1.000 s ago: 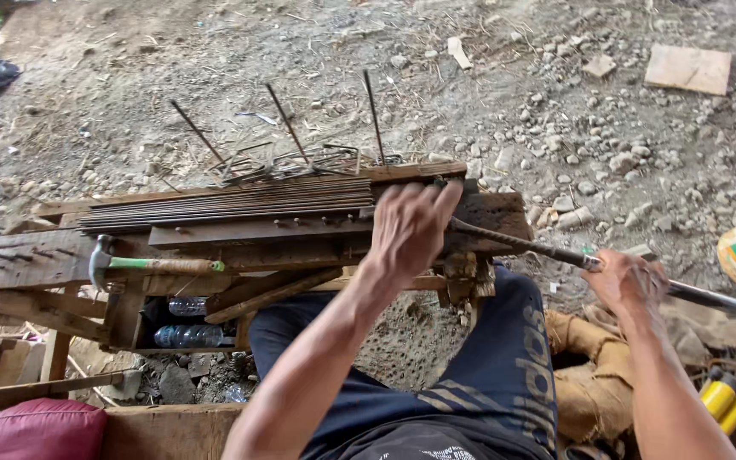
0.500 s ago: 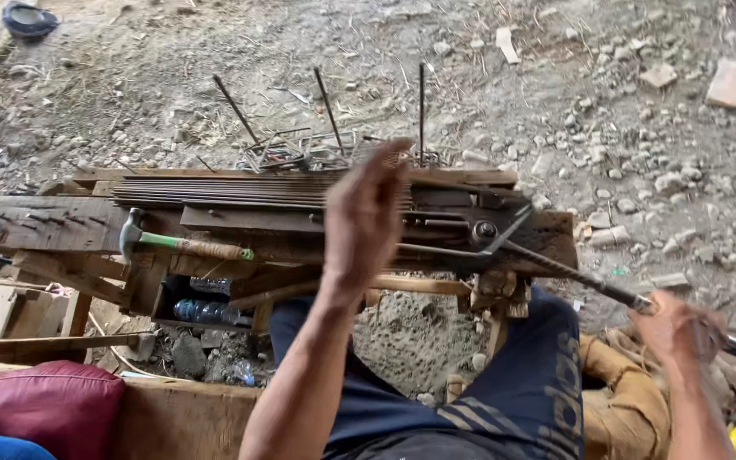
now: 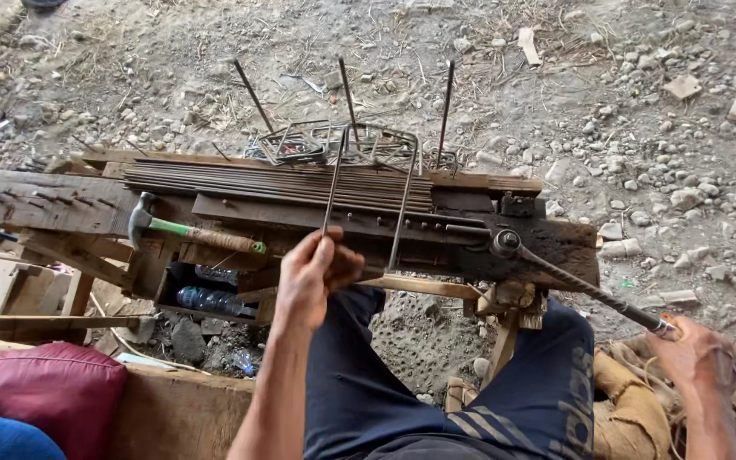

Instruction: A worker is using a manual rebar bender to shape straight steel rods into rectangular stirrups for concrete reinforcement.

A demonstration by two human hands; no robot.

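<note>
A bent wire (image 3: 368, 183), shaped like a squared hoop with two long legs, is held up over the bench (image 3: 53, 200) by the left hand (image 3: 313, 277); its fingers (image 3: 325, 253) are closed narrowly on the lower end of the left leg, while the right leg hangs free down to the front edge of the bench. The top of the hoop is seen above a flat row of straight rods (image 3: 274, 183) laid lengthwise on the bench. Behind the rods, a heap of finished hoops (image 3: 317, 145) is stacked at the far edge, and three stakes (image 3: 347, 89) are seen standing up from the ground beyond it, two tilted and one nearly upright. A long steel lever (image 3: 589, 294) is gripped near its outer end by the right hand (image 3: 696, 358), whose fingers are wrapped fully round it; the lever's head is set on the dark right end of the bench, beside a small metal block (image 3: 517, 204). A hammer (image 3: 193, 234) with a green and brown handle is laid on the bench to the left of the left hand, head to the left. Plastic bottles (image 3: 210, 298) are lodged under the bench. The person's dark blue trousers (image 3: 436, 392) are seen below, and a maroon cushion (image 3: 40, 388) lies at the lower left. Gravel and scattered stones (image 3: 658, 162) cover the ground beyond.
</note>
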